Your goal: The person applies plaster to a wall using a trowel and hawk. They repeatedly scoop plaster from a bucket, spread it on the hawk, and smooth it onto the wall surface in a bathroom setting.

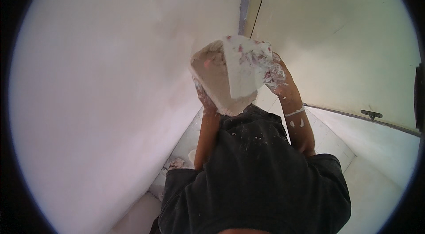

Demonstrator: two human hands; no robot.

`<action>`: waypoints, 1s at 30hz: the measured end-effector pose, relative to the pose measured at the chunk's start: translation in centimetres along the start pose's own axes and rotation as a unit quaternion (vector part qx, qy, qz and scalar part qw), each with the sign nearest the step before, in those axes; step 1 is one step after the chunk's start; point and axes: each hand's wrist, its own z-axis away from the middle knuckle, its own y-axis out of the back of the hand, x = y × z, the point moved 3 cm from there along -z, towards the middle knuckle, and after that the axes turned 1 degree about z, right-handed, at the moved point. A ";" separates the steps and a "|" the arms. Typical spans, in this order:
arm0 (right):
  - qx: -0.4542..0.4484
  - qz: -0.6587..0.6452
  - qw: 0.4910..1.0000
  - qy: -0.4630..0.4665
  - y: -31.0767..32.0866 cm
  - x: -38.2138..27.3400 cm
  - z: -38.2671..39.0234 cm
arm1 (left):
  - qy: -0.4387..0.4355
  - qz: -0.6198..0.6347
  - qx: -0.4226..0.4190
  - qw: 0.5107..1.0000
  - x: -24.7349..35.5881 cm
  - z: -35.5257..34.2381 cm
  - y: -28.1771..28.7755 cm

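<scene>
My left hand [202,94] grips the left edge of a beige, plaster-caked board [210,74], its fingers mostly hidden beneath. On the board's upper left is a rough lump with a small pinkish spot. Laid across the board's right part is a flat white scraper [241,68], smeared with wet plaster and flecked with red. My right hand [275,74], coated in white paste, is closed on the scraper's right side. White spots dot my right forearm, which has a pale band near the wrist.
A smooth pale wall [106,87] rises close on my left. To the right stands a cream door panel [341,43] with a dark latch [371,114] and a frame edge [257,1] beside the wall. Crumpled debris [176,163] and a white rounded container [192,156] sit on the tiled floor below.
</scene>
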 end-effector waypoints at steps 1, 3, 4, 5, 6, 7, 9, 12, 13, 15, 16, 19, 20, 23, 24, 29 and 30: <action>0.033 -0.079 0.996 -0.011 1.0 0.0 -0.3 | 0.009 0.020 0.005 1.000 1.0 0.6 -1.4; 0.068 0.082 0.993 0.055 3.7 0.2 -2.0 | 0.025 0.057 0.016 0.998 3.0 2.1 -3.4; 0.062 0.216 0.968 0.112 5.5 0.8 -3.6 | 0.030 0.045 0.027 0.998 3.6 2.4 -2.0; 0.075 0.343 0.921 0.170 7.4 1.3 -5.1 | 0.025 0.038 0.024 0.999 4.2 2.7 -1.2; 0.062 0.515 0.820 0.242 9.5 1.7 -7.4 | 0.020 0.033 0.022 0.999 4.6 3.1 -1.1; 0.062 0.519 0.812 0.260 9.9 2.2 -9.5 | 0.012 0.025 0.021 0.999 5.3 3.4 -0.1; 0.076 0.363 0.894 0.250 9.7 3.3 -13.5 | -0.009 -0.041 0.035 0.999 6.6 4.0 2.0; 0.106 0.184 0.959 0.186 15.7 2.8 -13.9 | 0.002 0.008 0.078 0.997 3.5 10.0 -1.3; 0.116 0.171 0.961 0.183 15.9 3.0 -14.7 | 0.001 0.004 0.086 0.996 3.6 10.8 -1.1; 0.195 0.115 0.965 0.134 16.6 3.7 -15.9 | -0.007 -0.011 0.100 0.995 4.1 12.1 0.2; 0.237 0.089 0.961 0.112 17.7 3.7 -16.4 | -0.005 -0.016 0.104 0.994 4.3 12.6 0.7; 0.306 0.096 0.946 0.057 22.7 3.7 -19.2 | 0.001 -0.027 0.112 0.993 4.5 13.2 1.5; 0.305 0.121 0.942 0.079 22.8 3.8 -19.6 | -0.001 -0.029 0.113 0.993 4.5 13.4 1.8; 0.305 0.179 0.928 0.117 18.8 4.7 -19.4 | -0.008 -0.038 0.129 0.991 4.9 14.5 2.3; 0.315 0.186 0.922 0.129 18.5 4.3 -20.4 | -0.004 -0.038 0.128 0.991 4.9 14.4 2.2; 0.296 0.099 0.943 0.117 13.7 2.6 -20.4 | -0.002 -0.037 0.126 0.991 4.9 14.5 2.2; 0.284 0.099 0.946 0.117 12.3 1.9 -20.1 | 0.000 -0.035 0.122 0.992 4.8 14.3 2.0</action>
